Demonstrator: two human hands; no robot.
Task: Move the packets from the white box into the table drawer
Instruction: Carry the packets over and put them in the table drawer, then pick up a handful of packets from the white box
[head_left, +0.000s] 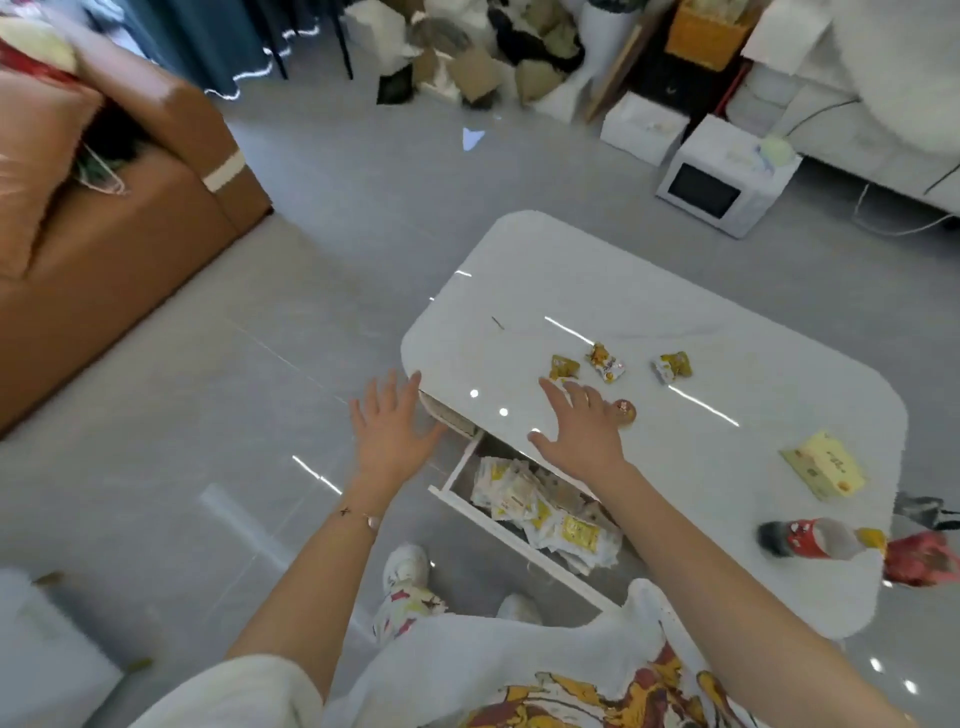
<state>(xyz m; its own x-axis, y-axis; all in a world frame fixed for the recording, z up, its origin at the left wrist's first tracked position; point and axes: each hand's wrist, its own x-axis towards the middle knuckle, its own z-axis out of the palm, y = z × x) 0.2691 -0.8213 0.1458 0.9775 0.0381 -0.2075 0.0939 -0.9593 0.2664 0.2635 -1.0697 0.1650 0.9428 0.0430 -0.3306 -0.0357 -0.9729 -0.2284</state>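
Left hand (389, 431): fingers straight and spread, holding nothing; it hovers over the floor just beside the coffee table's near left corner.
Right hand (582, 431): fingers relaxed and spread, palm down, grasping nothing; it is above the table top by the near edge, over the back of the open drawer.
Coffee table (597, 270): white and glossy with rounded corners.
Drawer (460, 467): pulled out from under the near edge, close to the left corner.
Packets in drawer (540, 512): a loose heap of white and yellow packets fills it, some leaning on the front panel.
Loose packets (607, 362): three small yellow and white ones lie in a row near the middle of the table top, just beyond the right hand's fingertips.
Round brown item (625, 412): lies on the table top just beside the right hand; too blurred to name.
Yellow carton (826, 465): lies flat near the right edge.
Bottle (815, 538): lies on its side at the near right corner, with a red label.
Microwave (722, 192): white, stands on the floor beyond the far edge.
Sofa (104, 260): brown, to the left, well apart from the table.
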